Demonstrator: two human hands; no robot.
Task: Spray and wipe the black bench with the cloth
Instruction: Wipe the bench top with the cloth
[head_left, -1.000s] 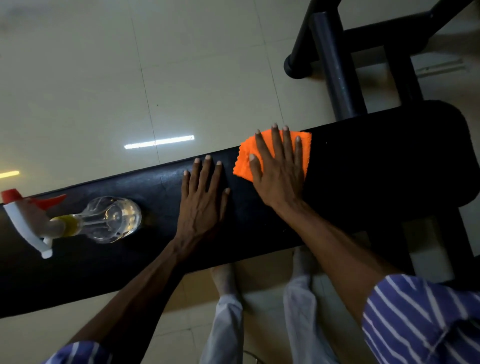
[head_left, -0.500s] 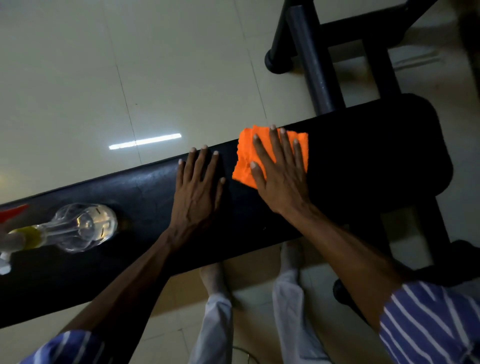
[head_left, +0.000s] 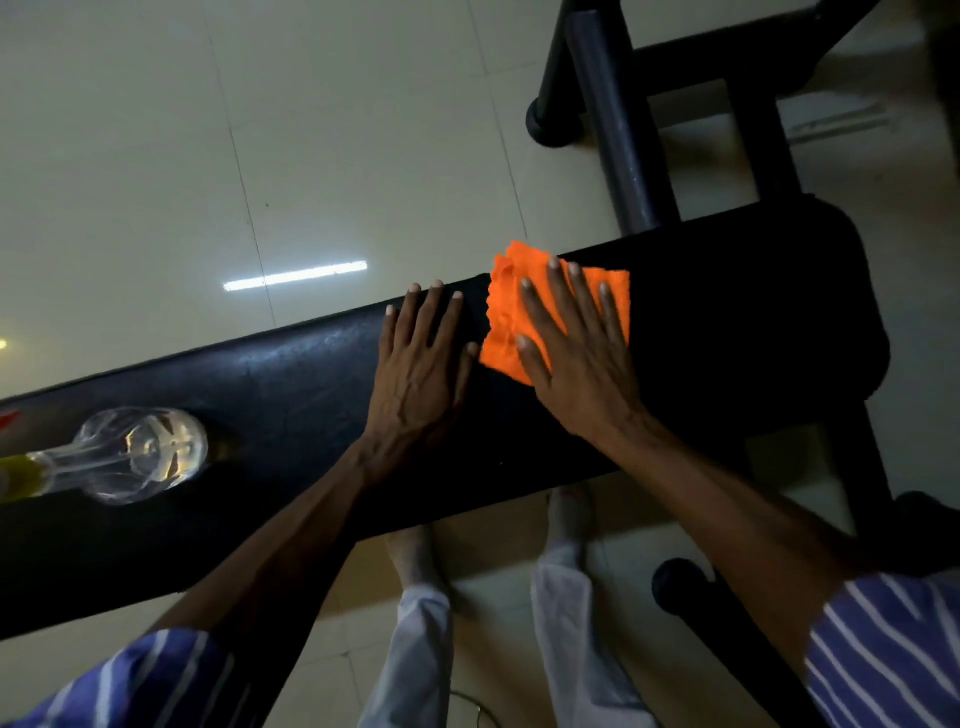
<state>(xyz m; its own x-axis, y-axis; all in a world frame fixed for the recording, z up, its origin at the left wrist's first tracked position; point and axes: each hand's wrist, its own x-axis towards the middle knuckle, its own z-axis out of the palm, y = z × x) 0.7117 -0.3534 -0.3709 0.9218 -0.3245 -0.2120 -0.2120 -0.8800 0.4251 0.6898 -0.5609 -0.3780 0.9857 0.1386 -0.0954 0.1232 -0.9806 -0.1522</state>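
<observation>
Since the earlier frames the orange cloth (head_left: 561, 312) has slid toward the far edge of the black bench (head_left: 291, 384), so that its upper corner now pokes just past that edge, and the spray bottle (head_left: 130, 457) has drifted further toward the left border, where its nozzle is almost wholly cut off. At the centre of the frame the right hand (head_left: 576, 358) lies flat on top of the cloth, palm down, fingers spread and straight, pressing the fabric against the padding rather than gripping it. Just left of it, the left hand (head_left: 415, 374) rests flat on the bare upholstery, also open with fingers extended toward the far edge, its thumb very close to the cloth's zigzag lower-left corner; whether they touch cannot be told. Both forearms run down to striped blue sleeves (head_left: 888, 654) in the lower corners. At lower left, the clear bottle lies on its side on the bench, well apart from the hands, with a yellow neck pointing left. A sheen shows on the bench surface between the bottle and the left hand. Beyond the bench, in the upper right, a dark metal frame (head_left: 618, 135) stands on the pale tiled floor (head_left: 156, 156), and a bright strip of reflected light (head_left: 296, 275) sits on the tiles left of centre.
</observation>
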